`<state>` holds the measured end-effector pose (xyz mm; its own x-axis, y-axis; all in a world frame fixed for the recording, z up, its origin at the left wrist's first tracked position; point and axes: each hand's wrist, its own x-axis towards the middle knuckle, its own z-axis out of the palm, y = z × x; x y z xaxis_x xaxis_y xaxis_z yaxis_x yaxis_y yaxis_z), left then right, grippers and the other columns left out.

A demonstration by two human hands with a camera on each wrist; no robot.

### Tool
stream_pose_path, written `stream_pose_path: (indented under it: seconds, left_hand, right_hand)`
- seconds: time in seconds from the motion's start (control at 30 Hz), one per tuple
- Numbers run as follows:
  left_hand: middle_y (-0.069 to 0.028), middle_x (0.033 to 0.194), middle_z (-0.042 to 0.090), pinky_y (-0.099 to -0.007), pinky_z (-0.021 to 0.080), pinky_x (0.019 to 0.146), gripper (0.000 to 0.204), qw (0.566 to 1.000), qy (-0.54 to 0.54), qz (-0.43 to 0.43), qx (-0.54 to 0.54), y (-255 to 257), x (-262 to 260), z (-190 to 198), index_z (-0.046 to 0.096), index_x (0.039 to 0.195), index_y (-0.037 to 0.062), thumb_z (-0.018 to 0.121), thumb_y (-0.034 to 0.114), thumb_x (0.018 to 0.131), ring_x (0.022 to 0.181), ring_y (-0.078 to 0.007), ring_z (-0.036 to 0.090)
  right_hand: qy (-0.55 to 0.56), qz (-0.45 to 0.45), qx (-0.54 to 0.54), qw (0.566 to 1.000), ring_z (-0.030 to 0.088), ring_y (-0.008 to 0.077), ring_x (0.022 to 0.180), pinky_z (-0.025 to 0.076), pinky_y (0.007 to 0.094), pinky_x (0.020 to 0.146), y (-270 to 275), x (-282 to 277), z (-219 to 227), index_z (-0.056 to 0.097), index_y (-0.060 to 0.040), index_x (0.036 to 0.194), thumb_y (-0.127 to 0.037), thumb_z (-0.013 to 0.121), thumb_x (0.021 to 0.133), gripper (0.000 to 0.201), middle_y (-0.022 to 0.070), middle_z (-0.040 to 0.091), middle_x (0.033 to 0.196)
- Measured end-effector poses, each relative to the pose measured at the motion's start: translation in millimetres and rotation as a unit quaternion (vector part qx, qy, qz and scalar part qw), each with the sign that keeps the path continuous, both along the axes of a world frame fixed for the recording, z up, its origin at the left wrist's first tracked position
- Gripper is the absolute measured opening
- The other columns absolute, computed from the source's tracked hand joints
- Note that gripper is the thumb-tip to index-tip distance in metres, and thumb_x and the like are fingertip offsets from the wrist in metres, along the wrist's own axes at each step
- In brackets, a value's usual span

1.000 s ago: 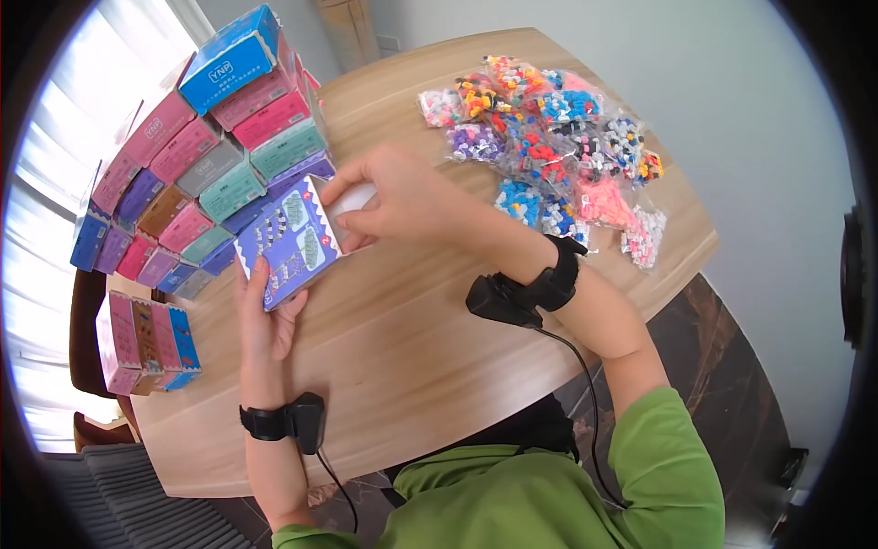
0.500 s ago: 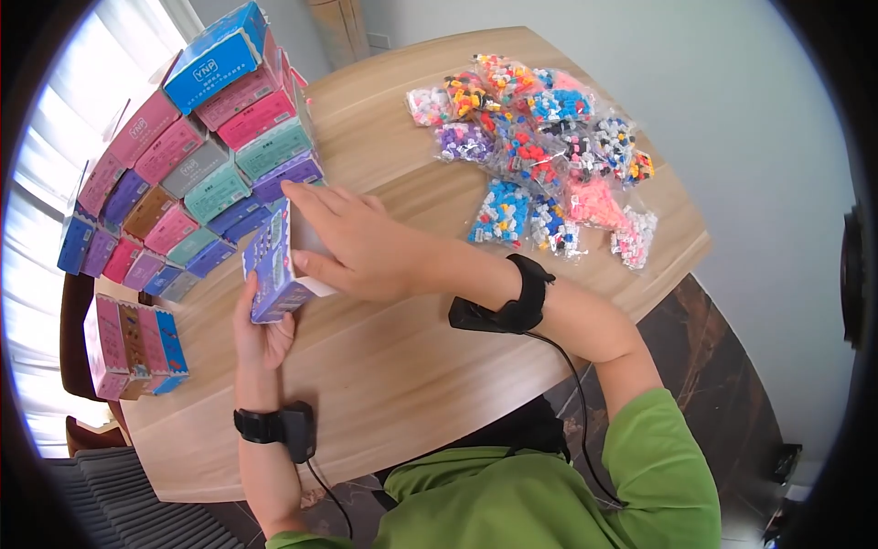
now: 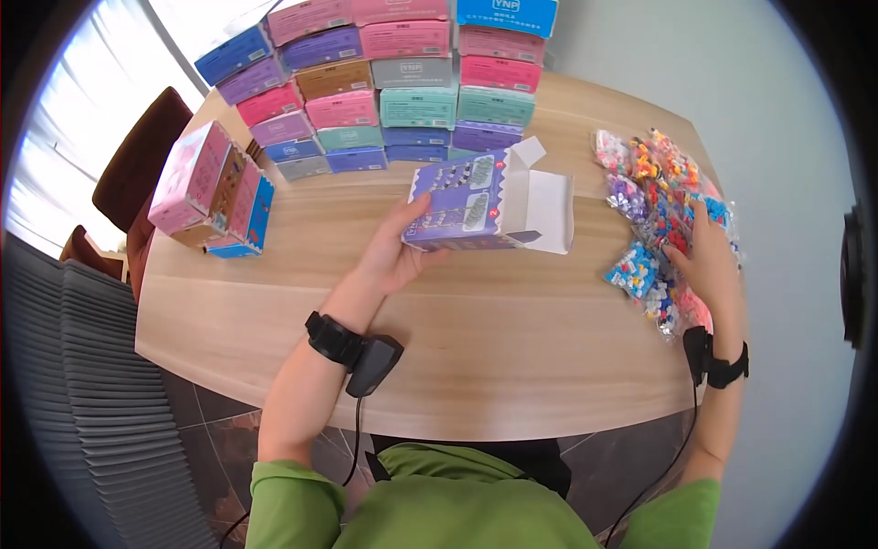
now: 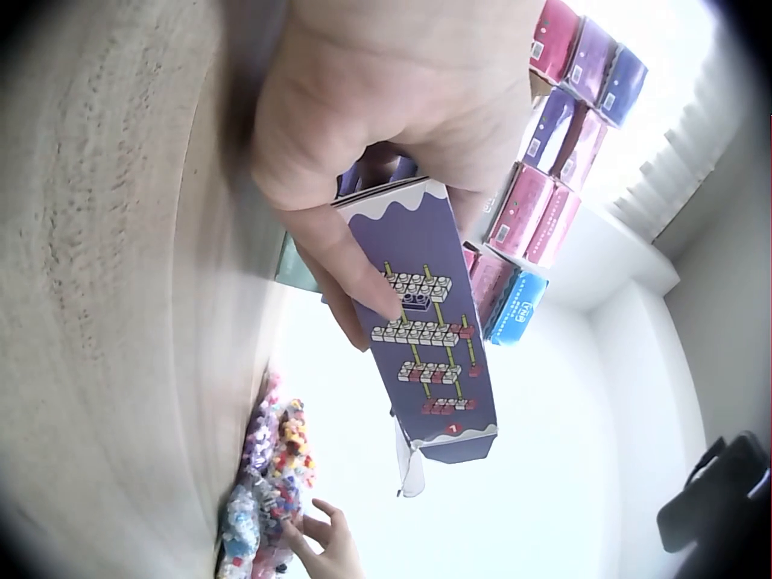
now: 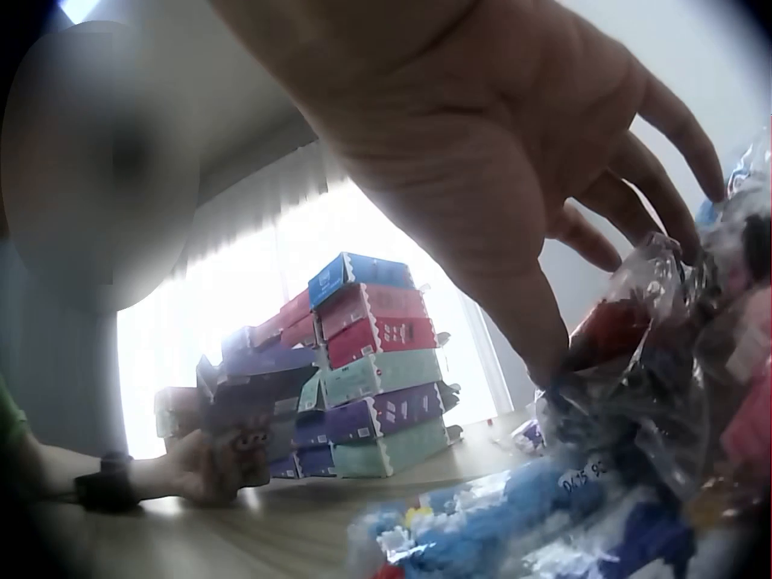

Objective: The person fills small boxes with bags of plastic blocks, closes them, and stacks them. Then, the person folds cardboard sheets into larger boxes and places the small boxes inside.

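My left hand (image 3: 393,252) grips a purple cardboard box (image 3: 457,197) from its left end, thumb on the printed face. White flaps stand open at the box's right end, showing a pale inside. In the left wrist view the box (image 4: 416,314) shows brick diagrams on its side, with my fingers wrapped around one end. Over at the right, my right hand (image 3: 713,265) reaches onto a pile of clear bags of small coloured building bricks (image 3: 631,270). In the right wrist view its fingers are spread, with the thumb tip at a crinkled bag (image 5: 639,362).
A stepped wall of coloured boxes (image 3: 416,105) stands along the table's far side. Several more boxes (image 3: 215,188) stand together at the left. Behind them is a brown chair (image 3: 137,156). The wooden table (image 3: 476,357) has a curved front edge.
My right hand has left the purple box's open end and moved right to the bags. The head view has turned, and the box now points its open flaps to the right.
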<state>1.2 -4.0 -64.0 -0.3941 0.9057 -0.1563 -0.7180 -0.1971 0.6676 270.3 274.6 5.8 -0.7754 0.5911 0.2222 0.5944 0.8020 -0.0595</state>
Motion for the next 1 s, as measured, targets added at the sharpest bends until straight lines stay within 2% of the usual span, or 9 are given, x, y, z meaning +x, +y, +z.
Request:
stream_pose_path:
  seconds: [0.2,0.23,0.33,0.43,0.53,0.6,0.73,0.87,1.0]
  left_hand:
    - [-0.0081,0.101,0.059,-0.029,0.057,0.058,0.033,0.999,-0.033,0.016,-0.004,1,1,2,0.039,0.118,0.0095,0.048,0.025,0.089,0.08,-0.0174,0.062]
    - [-0.0081,0.102,0.059,-0.0291,0.057,0.058,0.033,0.999,-0.03,0.018,-0.007,0,0,2,0.039,0.119,0.0099,0.047,0.024,0.09,0.081,-0.0175,0.062]
    - [-0.0082,0.104,0.057,-0.0296,0.057,0.058,0.034,0.999,-0.026,0.02,-0.011,2,0,-1,0.038,0.12,0.0107,0.047,0.024,0.09,0.083,-0.0179,0.062]
    - [-0.0086,0.106,0.056,-0.0299,0.057,0.059,0.035,0.999,-0.026,0.026,-0.008,4,1,0,0.037,0.121,0.011,0.047,0.024,0.09,0.085,-0.0183,0.061]
    - [-0.009,0.108,0.055,-0.03,0.057,0.06,0.036,0.999,-0.032,0.038,0.0,2,0,0,0.036,0.122,0.0108,0.046,0.023,0.09,0.087,-0.0187,0.061]
    - [-0.0097,0.109,0.055,-0.0302,0.058,0.061,0.036,0.998,-0.046,0.04,0.01,1,0,2,0.035,0.123,0.0106,0.045,0.022,0.09,0.087,-0.0192,0.061]
    - [-0.0104,0.103,0.06,-0.0303,0.058,0.06,0.032,0.996,0.056,0.066,-0.006,6,9,8,0.042,0.117,0.007,0.044,0.025,0.091,0.082,-0.0206,0.064]
    - [-0.0104,0.108,0.055,-0.0305,0.058,0.061,0.038,0.993,0.105,0.044,-0.018,9,15,13,0.033,0.125,0.0117,0.044,0.023,0.091,0.085,-0.0219,0.062]
    - [-0.0111,0.112,0.052,-0.0308,0.058,0.061,0.041,0.99,0.116,0.066,-0.034,11,22,11,0.03,0.128,0.0123,0.044,0.023,0.091,0.087,-0.0231,0.062]
  right_hand:
    - [0.016,0.068,-0.007,0.998,0.051,0.0409,0.091,0.044,0.0438,0.07,-16,-9,0,0.032,-0.0008,0.106,-0.005,0.07,0.064,0.057,0.0233,0.051,0.091]
    - [0.055,0.081,0.01,0.995,0.051,0.0417,0.087,0.044,0.0412,0.071,-20,-13,4,0.036,-0.0011,0.098,-0.004,0.068,0.066,0.046,0.0223,0.05,0.088]
    - [0.13,0.046,-0.054,0.989,0.055,0.0313,0.084,0.044,0.0335,0.068,-17,-28,34,0.039,-0.0025,0.089,-0.003,0.066,0.07,0.033,0.016,0.051,0.085]
    - [0.26,0.225,-0.251,0.905,0.057,0.0163,0.078,0.043,0.0255,0.061,-36,-47,47,0.04,-0.0045,0.081,-0.005,0.065,0.073,0.027,0.0069,0.052,0.079]
    - [0.255,0.223,-0.374,0.863,0.057,0.008,0.076,0.042,0.0219,0.055,-57,-67,51,0.041,-0.0055,0.081,-0.006,0.067,0.074,0.026,0.0022,0.054,0.08]
    - [0.254,0.236,-0.421,0.838,0.058,0.0097,0.074,0.043,0.022,0.053,-61,-77,44,0.042,-0.0053,0.081,-0.006,0.068,0.073,0.027,0.0037,0.056,0.081]
    - [0.224,0.263,-0.473,0.811,0.053,0.0073,0.072,0.04,0.0171,0.055,-61,-94,31,0.039,-0.007,0.08,-0.005,0.068,0.073,0.03,0.0034,0.053,0.087]
    - [0.17,0.237,-0.41,0.864,0.055,0.0088,0.082,0.046,0.0209,0.06,-48,-107,15,0.041,-0.006,0.084,-0.005,0.069,0.073,0.031,0.0058,0.056,0.085]
    - [0.206,0.209,-0.471,0.832,0.056,0.0159,0.077,0.046,0.0287,0.064,-67,-124,-2,0.047,-0.0001,0.092,-0.026,0.071,0.072,0.041,0.0153,0.057,0.09]
